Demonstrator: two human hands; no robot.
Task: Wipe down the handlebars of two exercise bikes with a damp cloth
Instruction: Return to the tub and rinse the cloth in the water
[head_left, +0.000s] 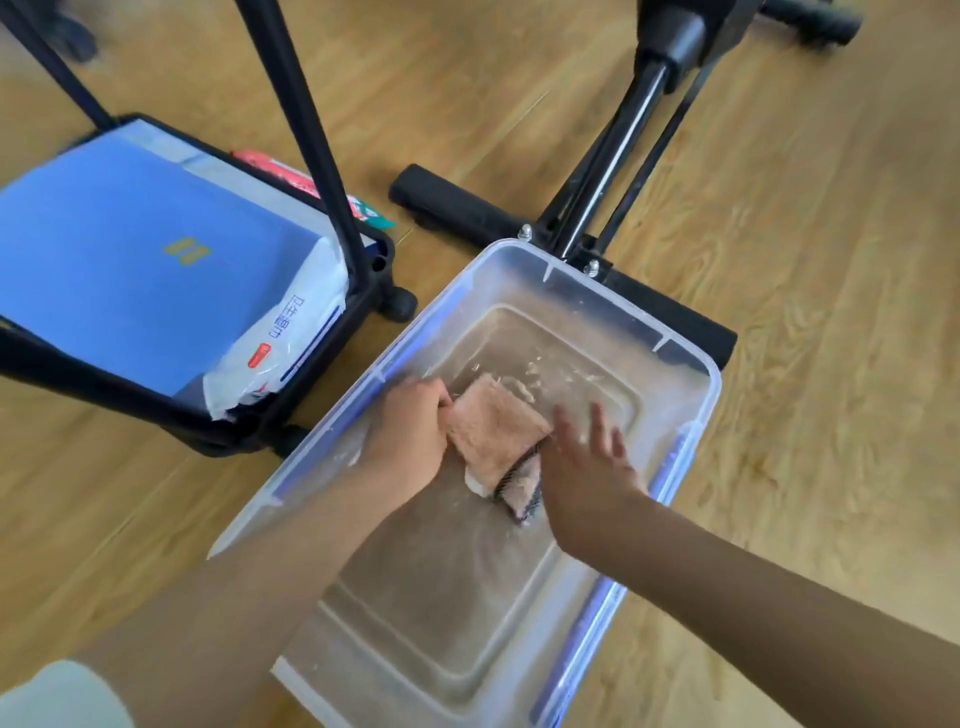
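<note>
A pink folded cloth (493, 431) lies in the water of a clear plastic tub (696, 395) on the floor. My left hand (410, 431) grips the cloth's left edge. To the cloth's right, my right hand (587, 462) has its fingers spread and rests against the cloth's right side, over a dark striped corner. The black frame and floor bar of an exercise bike (613, 171) stand just behind the tub. No handlebars are in view.
A black wheeled cart (374, 291) at the left holds a blue box (130, 270) and a white packet (280, 343); its posts rise beside the tub. Wooden floor (805, 234) lies all around. A second black foot shows at the top right.
</note>
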